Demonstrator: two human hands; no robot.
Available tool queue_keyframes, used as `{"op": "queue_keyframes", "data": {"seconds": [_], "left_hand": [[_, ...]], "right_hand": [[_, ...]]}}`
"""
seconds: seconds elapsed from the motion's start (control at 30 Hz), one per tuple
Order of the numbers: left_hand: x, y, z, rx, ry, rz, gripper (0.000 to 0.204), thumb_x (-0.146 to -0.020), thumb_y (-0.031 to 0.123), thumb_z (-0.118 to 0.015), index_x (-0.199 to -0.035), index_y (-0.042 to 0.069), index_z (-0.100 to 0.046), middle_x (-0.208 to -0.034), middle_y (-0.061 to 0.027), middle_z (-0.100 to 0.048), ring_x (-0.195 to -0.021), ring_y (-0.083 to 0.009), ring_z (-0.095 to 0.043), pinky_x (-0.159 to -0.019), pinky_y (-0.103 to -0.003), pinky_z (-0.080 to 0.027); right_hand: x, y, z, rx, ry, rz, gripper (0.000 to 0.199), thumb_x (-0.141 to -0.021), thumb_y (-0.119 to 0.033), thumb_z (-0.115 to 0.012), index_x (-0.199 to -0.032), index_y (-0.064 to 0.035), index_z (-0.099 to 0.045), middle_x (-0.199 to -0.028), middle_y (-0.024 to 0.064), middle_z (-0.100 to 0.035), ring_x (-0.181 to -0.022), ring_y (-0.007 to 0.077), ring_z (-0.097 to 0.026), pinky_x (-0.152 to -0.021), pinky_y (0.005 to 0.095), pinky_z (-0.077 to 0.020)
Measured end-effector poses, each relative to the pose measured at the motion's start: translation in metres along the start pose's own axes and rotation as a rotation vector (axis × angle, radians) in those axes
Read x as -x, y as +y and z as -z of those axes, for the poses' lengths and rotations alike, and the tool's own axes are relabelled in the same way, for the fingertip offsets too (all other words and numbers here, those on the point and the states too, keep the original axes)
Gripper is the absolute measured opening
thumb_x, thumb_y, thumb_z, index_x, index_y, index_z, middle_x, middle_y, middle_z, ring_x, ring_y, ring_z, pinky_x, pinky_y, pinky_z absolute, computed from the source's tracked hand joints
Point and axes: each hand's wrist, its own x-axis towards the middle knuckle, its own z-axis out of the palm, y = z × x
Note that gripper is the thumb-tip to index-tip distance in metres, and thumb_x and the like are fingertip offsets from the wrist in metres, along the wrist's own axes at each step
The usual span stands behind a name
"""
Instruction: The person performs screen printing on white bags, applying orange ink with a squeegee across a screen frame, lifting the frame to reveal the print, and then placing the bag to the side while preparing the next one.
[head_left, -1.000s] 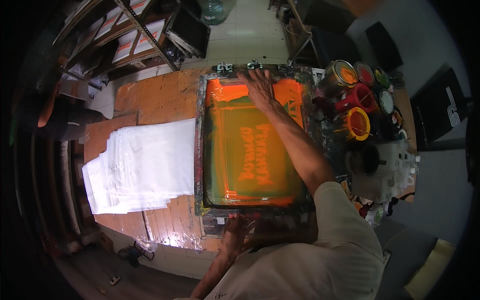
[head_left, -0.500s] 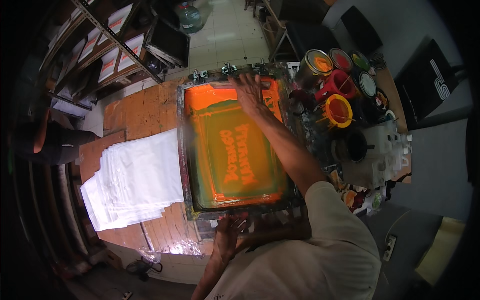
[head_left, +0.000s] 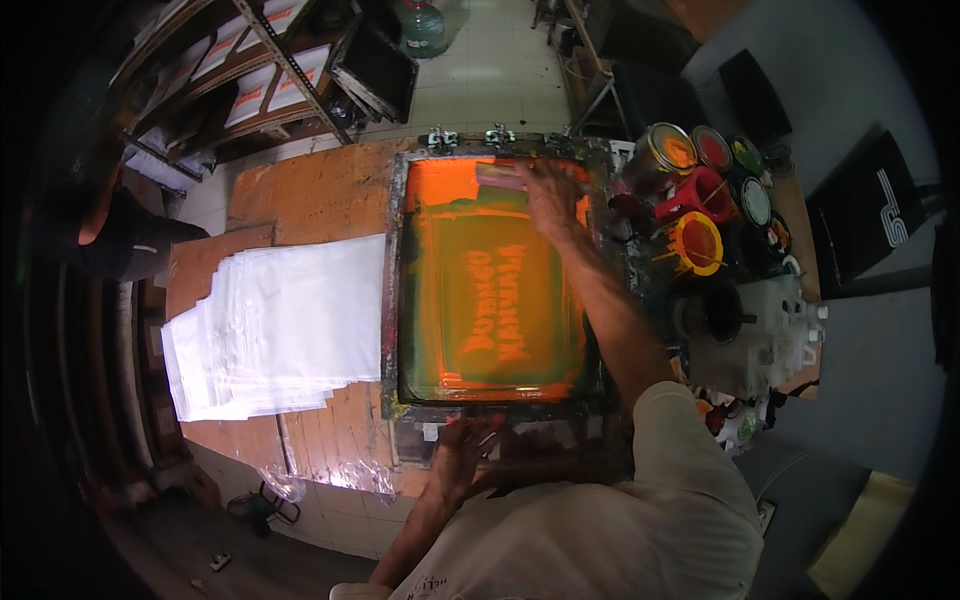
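Note:
A screen printing frame (head_left: 391, 300) lies on the table before me, its mesh smeared with orange ink over green, with lettering in the middle. At its far end my right hand (head_left: 552, 195) is closed on a squeegee (head_left: 500, 177), whose left end shows beside my fingers. The blade rests at the wet orange ink band (head_left: 440, 185). My left hand (head_left: 460, 445) is at the frame's near edge, fingers curled against it; some fingertips are hidden. To the left of the frame lies a stack of white sheets (head_left: 300, 310), fanned unevenly.
Hinge clamps (head_left: 500, 134) stand along the frame's far edge. To the right are open ink cans (head_left: 672, 147), a red tub (head_left: 695, 195), a yellow-rimmed ink pot (head_left: 698, 245) and clear bottles (head_left: 770, 320). A rack (head_left: 270, 60) stands far left. Another person (head_left: 130, 235) is at the left.
My view has shifted, so the table sits further right in the picture. My right hand and the squeegee have come slightly nearer from the frame's far edge. My left hand stays at the near edge.

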Motion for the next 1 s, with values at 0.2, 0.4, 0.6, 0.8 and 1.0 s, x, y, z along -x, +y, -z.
{"op": "queue_keyframes", "data": {"seconds": [0.2,0.4,0.6,0.8,1.0], "left_hand": [[-0.003,-0.003,0.001,-0.007,0.052,-0.001,0.034,-0.104,0.041,-0.056,-0.114,0.009,-0.063,-0.123,-0.0149,-0.068,-0.121,-0.027,-0.062,-0.101,-0.045,-0.045],[-0.004,-0.005,0.013,0.011,0.011,-0.004,0.03,-0.104,0.04,-0.056,-0.113,0.012,-0.064,-0.128,-0.0144,-0.067,-0.123,-0.0269,-0.061,-0.101,-0.044,-0.045],[-0.006,-0.006,0.01,0.02,0.018,0.001,0.026,-0.105,0.039,-0.055,-0.108,0.015,-0.063,-0.125,-0.0162,-0.069,-0.123,-0.0271,-0.061,-0.104,-0.043,-0.043],[-0.006,-0.012,0.012,0.009,0.05,-0.002,0.029,-0.106,0.04,-0.052,-0.108,0.014,-0.064,-0.124,-0.0171,-0.069,-0.122,-0.0272,-0.061,-0.106,-0.043,-0.042],[0.001,-0.009,0.008,0.014,0.051,0.014,0.033,-0.105,0.042,-0.052,-0.108,0.011,-0.064,-0.124,-0.0159,-0.068,-0.123,-0.0272,-0.06,-0.107,-0.043,-0.041]], "right_hand": [[0.018,0.015,0.05,-0.008,-0.142,-0.267,0.074,-0.09,-0.013,-0.067,-0.156,-0.0227,-0.036,-0.112,0.0176,-0.071,-0.101,0.0386,-0.071,-0.084,0.0497,-0.0572],[0.004,-0.032,0.041,0.066,-0.324,-0.293,0.062,-0.088,-0.016,-0.071,-0.146,-0.0174,-0.051,-0.106,0.0178,-0.074,-0.094,0.0403,-0.072,-0.083,0.0496,-0.0569],[-0.039,-0.053,-0.001,0.04,-0.192,0.012,0.044,-0.087,-0.004,-0.06,-0.131,-0.0119,-0.061,-0.104,0.0159,-0.073,-0.091,0.0409,-0.071,-0.08,0.0543,-0.055],[-0.051,-0.048,-0.04,0.07,0.097,0.188,0.047,-0.083,0.0,-0.061,-0.128,-0.0116,-0.061,-0.107,0.0114,-0.068,-0.102,0.0348,-0.065,-0.094,0.0532,-0.0472],[-0.05,-0.062,-0.034,-0.059,0.081,0.244,0.044,-0.083,-0.004,-0.064,-0.127,-0.0138,-0.062,-0.11,0.0099,-0.063,-0.109,0.0303,-0.058,-0.093,0.0503,-0.0407]]}}
